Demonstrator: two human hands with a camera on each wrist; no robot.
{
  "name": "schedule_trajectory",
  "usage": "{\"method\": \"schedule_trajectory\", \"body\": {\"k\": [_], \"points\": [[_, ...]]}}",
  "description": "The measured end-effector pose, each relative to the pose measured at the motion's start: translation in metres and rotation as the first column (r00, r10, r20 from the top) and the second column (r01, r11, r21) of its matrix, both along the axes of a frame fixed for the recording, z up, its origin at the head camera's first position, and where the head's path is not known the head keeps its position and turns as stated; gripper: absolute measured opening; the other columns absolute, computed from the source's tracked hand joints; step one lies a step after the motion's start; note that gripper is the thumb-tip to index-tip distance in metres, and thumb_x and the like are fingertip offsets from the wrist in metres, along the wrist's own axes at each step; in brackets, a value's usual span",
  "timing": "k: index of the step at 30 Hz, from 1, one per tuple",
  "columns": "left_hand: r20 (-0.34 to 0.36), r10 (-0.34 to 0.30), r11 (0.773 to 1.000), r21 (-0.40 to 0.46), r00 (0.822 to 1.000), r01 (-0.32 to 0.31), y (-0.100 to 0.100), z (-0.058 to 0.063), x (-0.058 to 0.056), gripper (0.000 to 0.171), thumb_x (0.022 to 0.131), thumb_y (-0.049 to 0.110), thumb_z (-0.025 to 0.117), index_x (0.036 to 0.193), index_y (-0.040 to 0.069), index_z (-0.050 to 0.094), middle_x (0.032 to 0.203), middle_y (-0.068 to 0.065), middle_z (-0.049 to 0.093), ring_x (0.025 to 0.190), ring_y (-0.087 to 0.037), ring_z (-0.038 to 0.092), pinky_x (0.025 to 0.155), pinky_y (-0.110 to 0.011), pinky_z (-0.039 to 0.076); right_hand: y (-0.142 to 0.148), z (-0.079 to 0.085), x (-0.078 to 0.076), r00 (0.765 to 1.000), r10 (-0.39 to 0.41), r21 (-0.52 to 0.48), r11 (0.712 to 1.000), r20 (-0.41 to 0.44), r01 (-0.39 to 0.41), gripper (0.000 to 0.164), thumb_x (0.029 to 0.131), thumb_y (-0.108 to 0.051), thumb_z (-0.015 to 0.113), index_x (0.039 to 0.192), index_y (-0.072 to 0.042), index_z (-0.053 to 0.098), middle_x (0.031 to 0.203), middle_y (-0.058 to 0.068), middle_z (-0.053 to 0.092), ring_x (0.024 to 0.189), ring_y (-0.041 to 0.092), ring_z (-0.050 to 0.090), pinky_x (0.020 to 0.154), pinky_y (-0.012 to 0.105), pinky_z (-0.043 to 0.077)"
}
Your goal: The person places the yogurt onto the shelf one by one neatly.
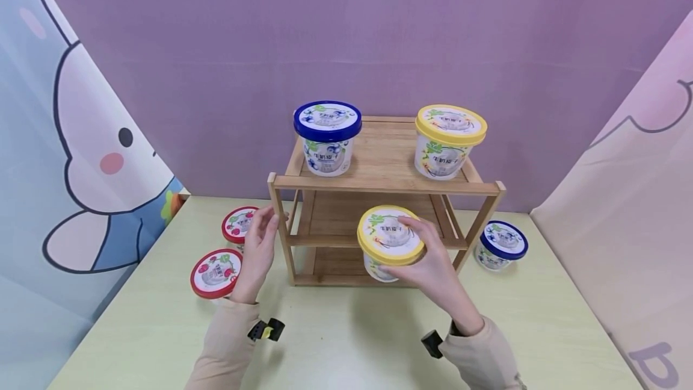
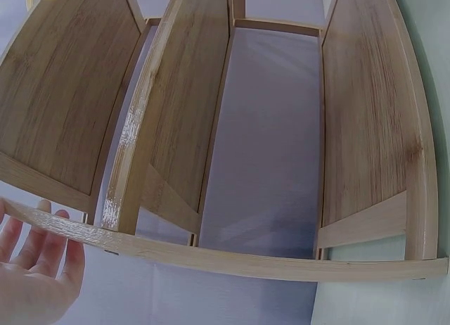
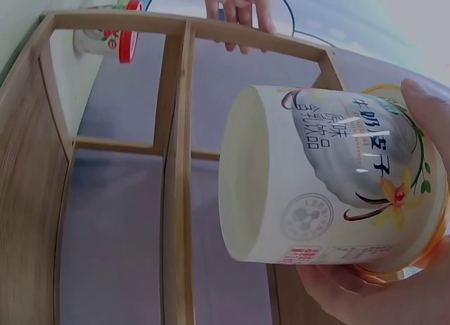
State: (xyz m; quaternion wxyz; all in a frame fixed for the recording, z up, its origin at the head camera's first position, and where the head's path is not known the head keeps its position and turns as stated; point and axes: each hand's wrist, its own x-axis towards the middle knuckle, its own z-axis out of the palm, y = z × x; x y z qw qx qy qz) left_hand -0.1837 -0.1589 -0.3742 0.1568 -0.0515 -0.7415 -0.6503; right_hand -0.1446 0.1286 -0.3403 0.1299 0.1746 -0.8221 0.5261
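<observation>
My right hand (image 1: 435, 269) grips a yellow-lidded tub (image 1: 388, 239) from its right side, in front of the middle level of a wooden shelf rack (image 1: 379, 183). In the right wrist view that white tub (image 3: 337, 177) lies sideways across the picture, its base toward the rack. At the rack's left front post my left hand (image 1: 260, 251) has its fingers loosely extended. The left wrist view shows these fingers (image 2: 50, 255) against the post, with the thumb out of sight. On the top level stand a blue-lidded tub (image 1: 328, 137) and another yellow-lidded tub (image 1: 450, 140).
Two red-lidded tubs, one nearer (image 1: 216, 272) and one farther back (image 1: 238, 224), stand left of the rack, partly behind my left hand and arm. Another blue-lidded tub (image 1: 500, 245) stands to its right. A purple cloth (image 1: 346, 29) hangs behind the pale table (image 1: 335, 342).
</observation>
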Motion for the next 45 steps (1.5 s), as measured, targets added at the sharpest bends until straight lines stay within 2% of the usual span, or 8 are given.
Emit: {"method": "schedule_trajectory", "body": {"k": [7, 12, 19, 23, 30, 35, 45], "points": [[-0.004, 0.011, 1.000, -0.006, 1.000, -0.011, 0.000, 0.001, 0.000, 0.038, 0.095, 0.020, 0.040, 0.126, 0.000, 0.035, 0.125, -0.017, 0.042, 0.121, -0.025, 0.037, 0.102, -0.039, 0.030, -0.022, -0.001, -0.011, 0.999, 0.002, 0.012, 1.000, -0.051, -0.001, 0.078, 0.053, -0.011, 0.084, 0.122, -0.011, 0.048, 0.120, 0.012, 0.041, 0.105, 0.026, 0.047, 0.085, 0.040, 0.044], [0.003, 0.018, 1.000, -0.016, 1.000, -0.018, 0.000, 0.001, 0.000, 0.038, 0.095, 0.021, 0.041, 0.126, 0.000, 0.035, 0.127, -0.017, 0.040, 0.122, -0.026, 0.036, 0.101, -0.039, 0.030, -0.038, -0.001, -0.018, 0.998, 0.045, -0.035, 0.998, -0.036, -0.047, 0.076, 0.055, -0.012, 0.084, 0.122, -0.011, 0.048, 0.116, 0.012, 0.041, 0.103, 0.025, 0.046, 0.087, 0.039, 0.043], [0.011, 0.016, 1.000, -0.016, 1.000, -0.016, 0.000, 0.001, 0.000, 0.039, 0.095, 0.022, 0.041, 0.127, 0.000, 0.035, 0.127, -0.017, 0.040, 0.122, -0.027, 0.036, 0.102, -0.040, 0.030, -0.056, 0.000, -0.028, 0.999, 0.041, -0.035, 0.999, -0.008, -0.041, 0.075, 0.056, -0.016, 0.084, 0.121, -0.012, 0.047, 0.113, 0.011, 0.042, 0.101, 0.024, 0.047, 0.086, 0.039, 0.044], [-0.001, 0.021, 1.000, -0.013, 1.000, -0.021, 0.000, 0.000, 0.000, 0.039, 0.095, 0.021, 0.040, 0.126, -0.001, 0.035, 0.126, -0.018, 0.041, 0.121, -0.027, 0.036, 0.102, -0.041, 0.030, -0.065, 0.000, -0.036, 0.999, 0.030, -0.029, 0.999, 0.023, -0.030, 0.074, 0.057, -0.018, 0.083, 0.121, -0.012, 0.046, 0.116, 0.012, 0.040, 0.102, 0.025, 0.046, 0.086, 0.040, 0.043], [-0.005, 0.026, 1.000, -0.006, 1.000, -0.026, 0.000, 0.000, 0.000, 0.037, 0.095, 0.020, 0.041, 0.125, -0.001, 0.036, 0.124, -0.018, 0.043, 0.120, -0.027, 0.038, 0.101, -0.041, 0.030, -0.077, -0.002, -0.048, 1.000, 0.026, 0.003, 1.000, -0.017, -0.026, 0.074, 0.058, -0.018, 0.083, 0.122, -0.008, 0.046, 0.118, 0.016, 0.041, 0.104, 0.027, 0.045, 0.087, 0.041, 0.042], [0.002, 0.021, 1.000, -0.001, 1.000, -0.021, 0.001, 0.000, 0.000, 0.037, 0.095, 0.021, 0.040, 0.125, 0.000, 0.036, 0.124, -0.017, 0.042, 0.120, -0.026, 0.038, 0.101, -0.039, 0.030, -0.083, -0.003, -0.057, 0.999, 0.052, 0.005, 0.999, -0.011, -0.052, 0.075, 0.060, -0.019, 0.082, 0.123, -0.007, 0.043, 0.122, 0.014, 0.039, 0.109, 0.026, 0.044, 0.091, 0.040, 0.040], [0.009, 0.016, 1.000, -0.007, 1.000, -0.016, 0.000, -0.001, -0.001, 0.038, 0.095, 0.021, 0.040, 0.126, 0.001, 0.035, 0.124, -0.016, 0.043, 0.120, -0.025, 0.038, 0.101, -0.039, 0.031, -0.092, -0.004, -0.075, 0.996, 0.086, 0.008, 0.996, -0.037, -0.086, 0.081, 0.062, -0.020, 0.081, 0.130, -0.016, 0.038, 0.128, 0.006, 0.038, 0.114, 0.019, 0.041, 0.096, 0.035, 0.036]]}}
